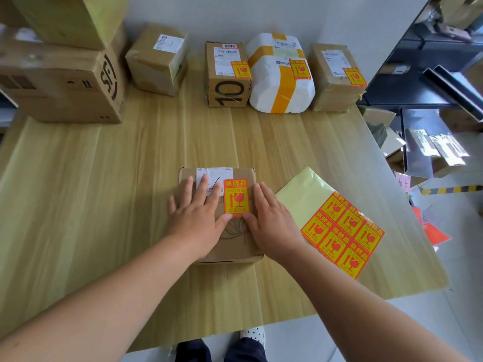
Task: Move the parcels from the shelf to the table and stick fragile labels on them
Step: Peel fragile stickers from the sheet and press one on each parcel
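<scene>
Table (104,178): pale yellowish wood grain in long streaks.
Near box (230,246): brown cardboard with a white paper patch on top.
Fragile label (236,195): orange-red ground, yellow panel, red broken-glass and arrow print.
Sticker sheet (307,189): pale yellow backing, with a block of labels in the same orange-red and yellow.
Soft parcel (261,92): white, crossed by orange-yellow tape bands.
Middle box (227,96): brown, black "10" on its front.
Big box (65,82): brown, black round logo.
Shoe (253,334): white with dark dots.
</scene>
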The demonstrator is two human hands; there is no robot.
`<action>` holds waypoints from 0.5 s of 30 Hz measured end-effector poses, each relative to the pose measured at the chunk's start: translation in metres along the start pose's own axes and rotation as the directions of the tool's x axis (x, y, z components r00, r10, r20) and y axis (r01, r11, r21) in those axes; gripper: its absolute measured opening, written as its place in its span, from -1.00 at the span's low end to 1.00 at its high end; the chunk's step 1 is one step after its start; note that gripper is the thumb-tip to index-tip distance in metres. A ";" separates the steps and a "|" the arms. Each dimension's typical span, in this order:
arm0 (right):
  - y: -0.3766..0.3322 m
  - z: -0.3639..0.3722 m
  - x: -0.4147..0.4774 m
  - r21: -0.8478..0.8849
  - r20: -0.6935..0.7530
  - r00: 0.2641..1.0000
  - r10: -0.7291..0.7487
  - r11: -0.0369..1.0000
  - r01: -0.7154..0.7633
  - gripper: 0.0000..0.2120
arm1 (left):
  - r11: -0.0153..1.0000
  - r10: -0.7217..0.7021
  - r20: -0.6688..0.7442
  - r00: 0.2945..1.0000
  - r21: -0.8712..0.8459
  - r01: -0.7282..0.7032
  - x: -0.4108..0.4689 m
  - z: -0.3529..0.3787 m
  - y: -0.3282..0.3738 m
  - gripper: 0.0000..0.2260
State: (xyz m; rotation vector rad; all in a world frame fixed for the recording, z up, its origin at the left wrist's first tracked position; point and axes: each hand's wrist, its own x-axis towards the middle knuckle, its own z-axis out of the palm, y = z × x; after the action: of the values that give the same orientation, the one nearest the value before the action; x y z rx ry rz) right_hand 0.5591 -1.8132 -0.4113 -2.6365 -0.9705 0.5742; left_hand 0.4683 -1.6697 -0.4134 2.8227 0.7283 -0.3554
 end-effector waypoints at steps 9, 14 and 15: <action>-0.002 -0.005 0.016 -0.119 -0.033 0.993 -0.112 0.987 0.107 -0.49 | 0.998 0.053 -0.019 0.998 0.035 -0.052 0.009 -0.006 0.001 -0.46; -0.002 -0.003 0.014 -0.082 -0.016 0.996 -0.090 0.993 0.088 -0.48 | 0.998 0.052 -0.015 0.999 0.036 -0.051 0.009 -0.006 0.001 -0.46; -0.002 -0.003 0.011 -0.067 -0.018 0.997 -0.079 0.995 0.078 -0.46 | 0.998 0.051 -0.020 0.999 0.030 -0.050 0.007 -0.006 0.000 -0.45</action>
State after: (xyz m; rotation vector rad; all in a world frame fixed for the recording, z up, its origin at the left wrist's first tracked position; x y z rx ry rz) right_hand 0.5670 -1.8048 -0.4105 -2.6420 -1.0999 0.5039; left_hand 0.4756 -1.6651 -0.4097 2.8703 0.6598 -0.3318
